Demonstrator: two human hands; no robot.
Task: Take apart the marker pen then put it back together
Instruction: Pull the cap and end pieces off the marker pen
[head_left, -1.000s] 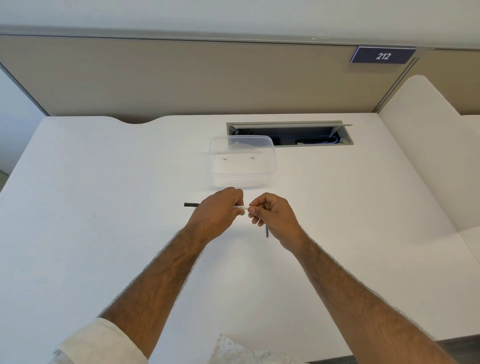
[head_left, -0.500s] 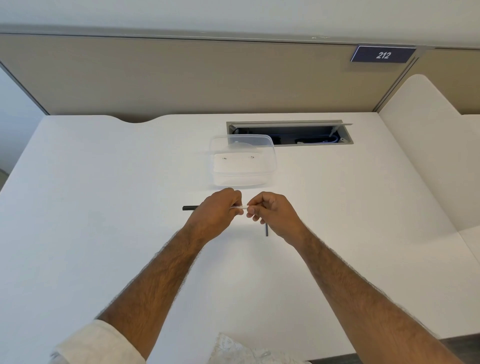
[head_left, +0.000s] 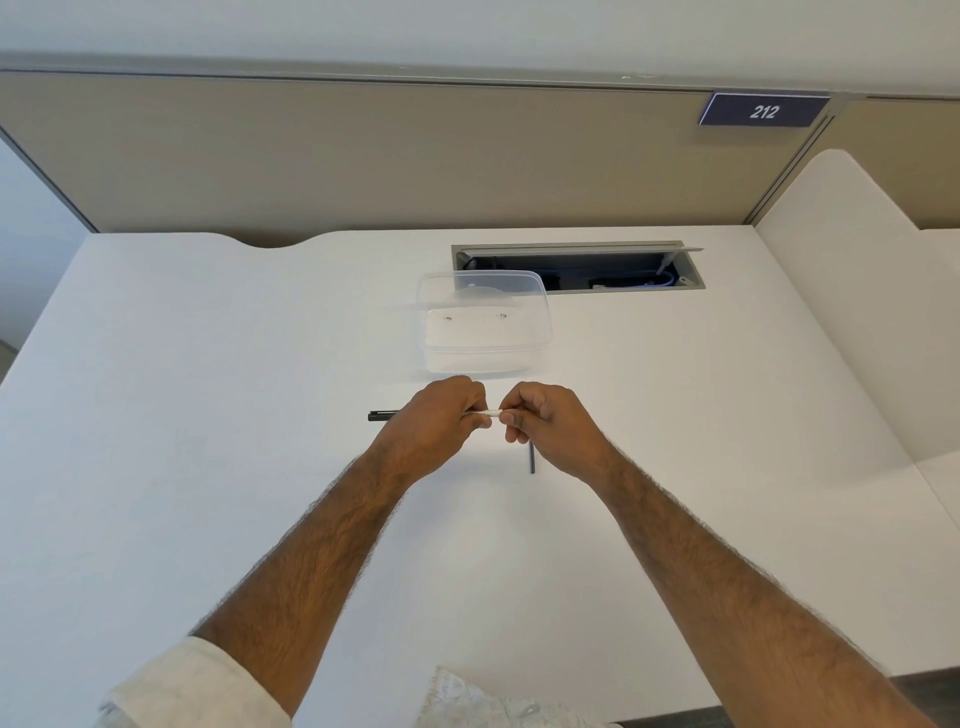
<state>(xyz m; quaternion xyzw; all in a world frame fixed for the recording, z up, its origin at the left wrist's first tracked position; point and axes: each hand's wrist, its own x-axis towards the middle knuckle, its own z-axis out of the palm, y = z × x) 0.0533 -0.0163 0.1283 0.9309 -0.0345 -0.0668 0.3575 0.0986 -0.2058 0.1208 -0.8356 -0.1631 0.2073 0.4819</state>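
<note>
left hand (head_left: 434, 415): closed round the marker (head_left: 482, 413), dark end poking out left at (head_left: 382, 415), white section showing in the gap between both hands
right hand (head_left: 550, 423): fingers (head_left: 511, 415) pinched shut on the white end of the marker; also seems to carry a thin dark rod (head_left: 532, 460) hanging down under the palm, though it may lie on the counter, can't tell
marker location: held over the counter (head_left: 208, 389), mid-desk, just in front of the clear box (head_left: 483, 322)
change: barely any over the last second; hands sit in about the same place, gap between them about the same, dark end shifted a touch
meaning: likely still working a joint at the white end, pulling or pushing home, can't tell which; no part visibly comes free
box: two tiny bits inside, too small to identify
risk: small parts, easy slip
</note>
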